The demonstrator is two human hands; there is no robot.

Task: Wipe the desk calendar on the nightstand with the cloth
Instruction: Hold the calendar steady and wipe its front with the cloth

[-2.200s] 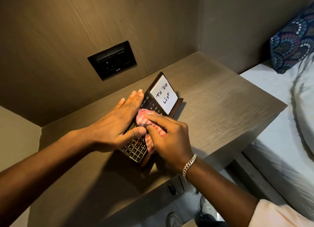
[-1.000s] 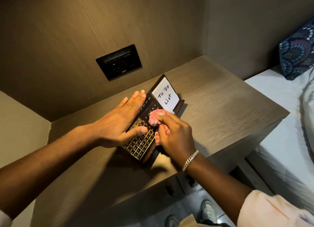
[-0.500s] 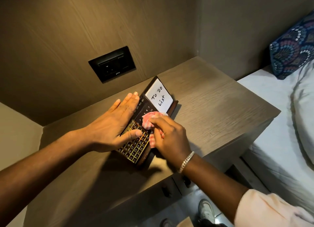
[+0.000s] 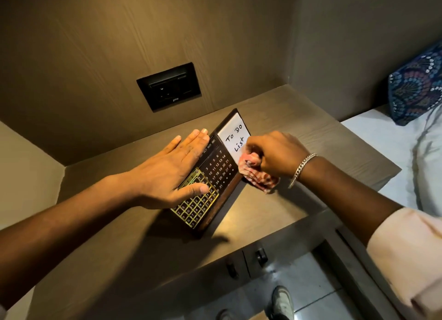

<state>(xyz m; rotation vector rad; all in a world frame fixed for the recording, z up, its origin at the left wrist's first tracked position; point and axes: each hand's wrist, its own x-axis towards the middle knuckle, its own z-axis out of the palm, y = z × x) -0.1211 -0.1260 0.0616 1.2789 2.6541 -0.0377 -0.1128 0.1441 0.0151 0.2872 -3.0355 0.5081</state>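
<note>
Head cam looking down at your nightstand [image 4: 299, 118]: the desk calendar [image 4: 216, 176] lies flat on top, angled diagonally, with its white "To Do List" card at the far end. Your left hand [image 4: 172, 173] is spread flat with fingers loose and straight, pressing on the calendar's left side, thumb on the gold number grid. Your right hand [image 4: 275, 154] is balled up tight around the pink checked cloth [image 4: 257, 176], which sits against the calendar's right edge, just below the card.
</note>
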